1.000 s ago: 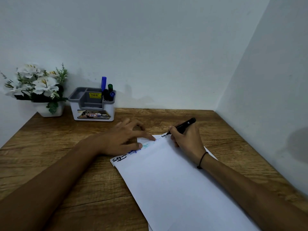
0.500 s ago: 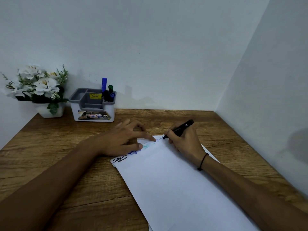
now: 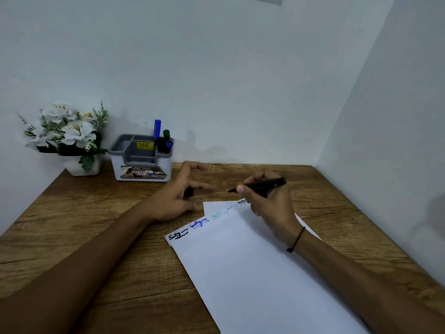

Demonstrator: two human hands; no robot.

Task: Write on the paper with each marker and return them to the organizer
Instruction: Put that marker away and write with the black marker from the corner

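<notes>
With your right hand (image 3: 269, 203) gripping the black marker (image 3: 260, 185) off the paper (image 3: 252, 273), cap (image 3: 189, 192) it next from your loosely curled left hand (image 3: 178, 196).

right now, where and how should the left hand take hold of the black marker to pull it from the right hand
Take the rear end of the black marker, coming from the far right side. The barrel lies nearly level, tip pointing left, and the right hand wraps its front and middle, so only the back end sticks out bare. The left hand would have to cross over.
</notes>
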